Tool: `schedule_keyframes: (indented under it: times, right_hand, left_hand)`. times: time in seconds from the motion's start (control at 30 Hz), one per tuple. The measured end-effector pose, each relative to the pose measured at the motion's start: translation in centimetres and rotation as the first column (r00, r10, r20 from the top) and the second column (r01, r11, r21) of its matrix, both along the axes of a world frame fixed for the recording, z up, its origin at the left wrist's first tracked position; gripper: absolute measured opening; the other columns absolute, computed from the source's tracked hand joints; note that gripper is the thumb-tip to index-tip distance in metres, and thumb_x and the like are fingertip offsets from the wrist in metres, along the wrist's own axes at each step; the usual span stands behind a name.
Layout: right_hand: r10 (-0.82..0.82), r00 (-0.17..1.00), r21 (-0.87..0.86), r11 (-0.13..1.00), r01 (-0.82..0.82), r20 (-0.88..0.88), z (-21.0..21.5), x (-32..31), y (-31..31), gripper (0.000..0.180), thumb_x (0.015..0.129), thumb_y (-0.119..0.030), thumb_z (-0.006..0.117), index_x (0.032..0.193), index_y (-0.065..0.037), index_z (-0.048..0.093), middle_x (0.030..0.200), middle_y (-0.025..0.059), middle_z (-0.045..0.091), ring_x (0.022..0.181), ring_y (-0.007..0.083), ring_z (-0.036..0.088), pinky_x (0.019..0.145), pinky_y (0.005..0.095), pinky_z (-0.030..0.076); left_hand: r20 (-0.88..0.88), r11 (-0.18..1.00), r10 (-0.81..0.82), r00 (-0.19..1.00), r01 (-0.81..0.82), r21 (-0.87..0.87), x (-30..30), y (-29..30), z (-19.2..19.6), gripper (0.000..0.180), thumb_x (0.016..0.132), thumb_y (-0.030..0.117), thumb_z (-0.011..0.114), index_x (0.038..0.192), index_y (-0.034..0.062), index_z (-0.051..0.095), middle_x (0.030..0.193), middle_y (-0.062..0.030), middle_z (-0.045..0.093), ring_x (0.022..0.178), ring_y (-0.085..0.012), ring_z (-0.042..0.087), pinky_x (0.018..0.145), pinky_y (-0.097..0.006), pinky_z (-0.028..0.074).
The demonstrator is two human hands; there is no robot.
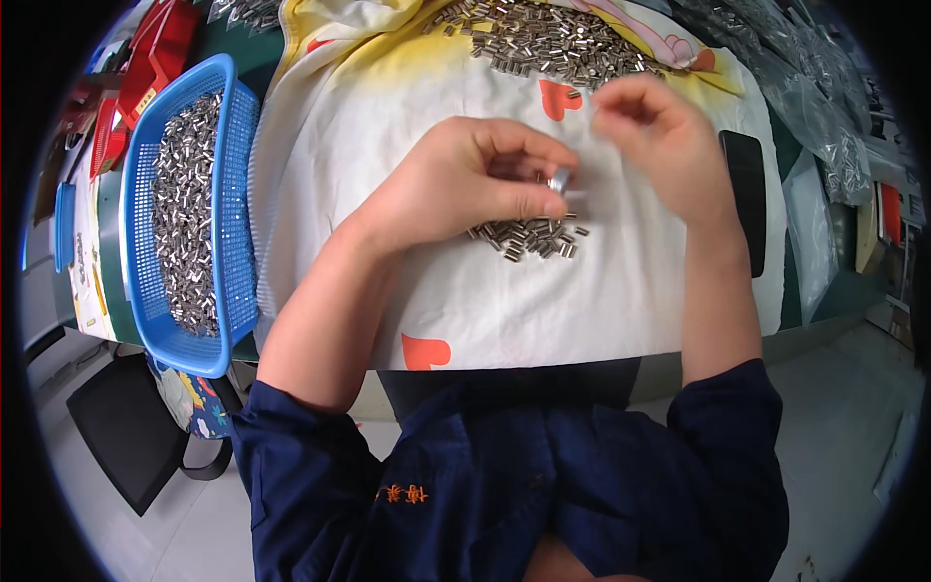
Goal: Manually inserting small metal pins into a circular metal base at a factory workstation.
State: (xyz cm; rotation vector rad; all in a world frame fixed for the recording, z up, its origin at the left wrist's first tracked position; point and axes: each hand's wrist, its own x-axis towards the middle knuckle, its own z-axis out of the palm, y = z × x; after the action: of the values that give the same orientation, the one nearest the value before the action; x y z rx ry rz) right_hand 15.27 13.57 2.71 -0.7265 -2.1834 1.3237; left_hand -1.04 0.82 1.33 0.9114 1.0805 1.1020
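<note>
My left hand (pixel 464 177) is closed over the cloth, thumb and fingers pinching a small silver metal cylinder (pixel 559 179). Just below it lies a small heap of short metal cylinders (pixel 527 239), partly hidden by the hand. My right hand (pixel 664 141) is raised to the right of it, near a red heart print (pixel 560 99). Motion smears its fingers, so whether they hold anything cannot be made out. Beyond both hands a larger pile of metal cylinders (pixel 558 44) spreads over the far part of the white cloth (pixel 339 145).
At the left stands a blue mesh basket (pixel 236 194) full of metal cylinders. Red bins (pixel 155 58) are behind it. A black phone-like slab (pixel 743 204) lies right of my right forearm, with clear plastic bags (pixel 810 107) beyond. A black chair (pixel 131 427) is at lower left.
</note>
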Motion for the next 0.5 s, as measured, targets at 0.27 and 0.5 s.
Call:
schedule_keyframes:
  times: [0.27,0.5]
  right_hand:
    - [0.002,0.962,0.791,0.568,-0.225,0.273,-1.9,-2.0,3.3,0.01,0.075,-0.012,0.058,0.077,-0.003,0.062,0.073,0.0074,0.057,0.072,0.0252,0.055,0.065,0.034,0.045]
    - [-0.082,0.988,0.327,0.944,0.035,0.131,-0.8,-1.1,-0.8,0.006,0.076,-0.007,0.06,0.079,-0.003,0.061,0.075,0.0048,0.061,0.068,0.0159,0.057,0.065,0.0262,0.046]
  left_hand:
    - [-0.005,0.993,-0.093,0.996,0.093,0.066,-0.2,0.3,-0.2,0.034,0.074,-0.004,0.065,0.107,-0.0023,0.057,0.092,-0.005,0.063,0.083,-0.0093,0.059,0.076,-0.022,0.049]
    - [0.108,0.97,0.218,0.97,-0.228,0.088,-0.5,0.6,-1.0,0.033,0.078,0.001,0.063,0.111,-0.0003,0.055,0.099,-0.0068,0.062,0.086,-0.0117,0.059,0.081,-0.025,0.047]
